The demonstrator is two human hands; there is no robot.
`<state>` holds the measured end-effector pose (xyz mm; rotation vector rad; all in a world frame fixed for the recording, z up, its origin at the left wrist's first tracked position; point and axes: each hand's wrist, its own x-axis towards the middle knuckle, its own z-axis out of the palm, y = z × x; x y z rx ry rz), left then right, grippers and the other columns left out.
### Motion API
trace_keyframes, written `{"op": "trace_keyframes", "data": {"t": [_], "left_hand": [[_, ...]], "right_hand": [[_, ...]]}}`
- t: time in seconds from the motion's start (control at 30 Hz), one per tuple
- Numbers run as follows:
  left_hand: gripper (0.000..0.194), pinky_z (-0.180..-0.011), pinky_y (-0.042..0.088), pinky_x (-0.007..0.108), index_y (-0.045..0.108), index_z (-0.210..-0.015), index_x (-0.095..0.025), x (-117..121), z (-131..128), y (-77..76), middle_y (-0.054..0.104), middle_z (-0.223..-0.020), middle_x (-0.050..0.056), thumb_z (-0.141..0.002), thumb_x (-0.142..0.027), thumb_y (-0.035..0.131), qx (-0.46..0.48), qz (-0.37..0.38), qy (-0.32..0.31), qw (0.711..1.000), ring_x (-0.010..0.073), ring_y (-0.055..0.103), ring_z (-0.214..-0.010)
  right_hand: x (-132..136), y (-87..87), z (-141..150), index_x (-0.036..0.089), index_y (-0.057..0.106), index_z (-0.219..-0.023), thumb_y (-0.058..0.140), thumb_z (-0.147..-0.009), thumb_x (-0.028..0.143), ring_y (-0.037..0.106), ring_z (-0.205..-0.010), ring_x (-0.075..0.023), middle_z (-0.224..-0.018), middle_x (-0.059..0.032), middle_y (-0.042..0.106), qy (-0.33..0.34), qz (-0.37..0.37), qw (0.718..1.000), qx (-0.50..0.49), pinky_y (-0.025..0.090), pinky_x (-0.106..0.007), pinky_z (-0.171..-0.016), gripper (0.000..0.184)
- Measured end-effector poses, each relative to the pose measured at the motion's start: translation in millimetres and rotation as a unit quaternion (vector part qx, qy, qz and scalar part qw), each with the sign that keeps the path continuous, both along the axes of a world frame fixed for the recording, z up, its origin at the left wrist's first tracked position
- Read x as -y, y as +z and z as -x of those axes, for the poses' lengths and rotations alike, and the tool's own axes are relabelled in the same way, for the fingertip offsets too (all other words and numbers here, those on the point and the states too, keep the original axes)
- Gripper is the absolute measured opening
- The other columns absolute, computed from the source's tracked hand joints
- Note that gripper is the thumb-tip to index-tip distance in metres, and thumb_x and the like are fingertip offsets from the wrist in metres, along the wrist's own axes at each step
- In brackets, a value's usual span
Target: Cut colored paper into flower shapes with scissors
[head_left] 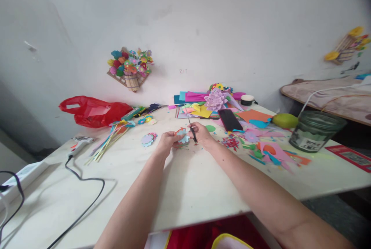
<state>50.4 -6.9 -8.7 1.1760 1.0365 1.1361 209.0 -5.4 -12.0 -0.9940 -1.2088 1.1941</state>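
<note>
My left hand (166,143) pinches a light-blue paper or foam flower (182,136) between thumb and fingers, just above the table. Orange pieces show behind the flower's edge. Close on its right, my right hand (200,133) is closed around black-handled scissors (193,134), seen nearly edge-on, with their thin metal blades pointing up and away from me. Whether the blades touch the flower I cannot tell. Small coloured scraps are scattered beneath both hands. A stack of cut flowers (148,139) lies to the left of my left hand.
Left are a glue gun (81,144) with its cord, a power strip (27,177), paper strips (108,140) and a red bag (92,111). On the right are a phone (229,120), coloured offcuts (275,152) and a glass jar (314,131). Coloured sheets (199,96) lie behind.
</note>
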Motion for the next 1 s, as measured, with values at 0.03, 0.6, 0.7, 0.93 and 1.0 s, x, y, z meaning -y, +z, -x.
{"op": "trace_keyframes", "data": {"t": [0.03,0.6,0.7,0.93,1.0], "left_hand": [[0.038,-0.046,0.041,0.024,0.055,-0.051,-0.014,-0.1,-0.3,0.0,0.058,-0.047,0.002,-0.040,-0.034,0.086,-0.004,-0.003,0.006,1.000,0.0119,0.053,-0.044],[0.032,-0.049,0.040,0.023,0.059,-0.054,-0.013,2.4,-0.9,2.3,0.061,-0.052,0.002,-0.044,-0.030,0.084,0.046,-0.016,0.014,0.999,0.0108,0.054,-0.047],[0.029,-0.052,0.042,0.023,0.062,-0.053,-0.013,0.3,3.4,2.3,0.062,-0.053,0.002,-0.044,-0.028,0.085,0.056,-0.028,-0.003,0.998,0.0108,0.055,-0.048],[0.025,-0.058,0.045,0.025,0.069,-0.062,-0.012,-3.5,11.1,2.3,0.067,-0.060,0.004,-0.047,-0.027,0.084,0.088,-0.045,0.000,0.995,0.0121,0.058,-0.054],[0.025,-0.059,0.045,0.024,0.071,-0.064,-0.012,-4.0,12.3,1.8,0.067,-0.060,0.003,-0.049,-0.027,0.083,0.097,-0.056,-0.005,0.994,0.0117,0.057,-0.055]], "right_hand": [[-0.9,-1.0,0.3,0.020,0.053,-0.084,0.062,-0.055,0.010,0.050,-0.051,-0.0086,-0.058,0.0075,0.054,-0.001,-0.004,1.000,-0.002,0.042,-0.020,-0.049,0.032],[8.2,6.0,4.2,0.020,0.054,-0.087,0.066,-0.056,0.014,0.053,-0.051,-0.0093,-0.063,0.0061,0.057,-0.012,0.008,1.000,0.023,0.039,-0.018,-0.043,0.034],[8.0,4.7,1.7,0.020,0.054,-0.089,0.067,-0.057,0.017,0.053,-0.050,-0.0097,-0.063,0.0054,0.058,0.007,0.004,0.999,0.035,0.035,-0.016,-0.039,0.034],[4.5,0.5,-6.5,0.020,0.056,-0.096,0.072,-0.061,0.030,0.052,-0.047,-0.0088,-0.058,0.0058,0.056,0.064,-0.006,0.996,0.059,0.031,-0.015,-0.035,0.040],[4.7,0.0,-7.9,0.019,0.057,-0.096,0.072,-0.064,0.032,0.051,-0.045,-0.0077,-0.059,0.0052,0.057,0.085,-0.002,0.994,0.067,0.029,-0.014,-0.034,0.038]]}}
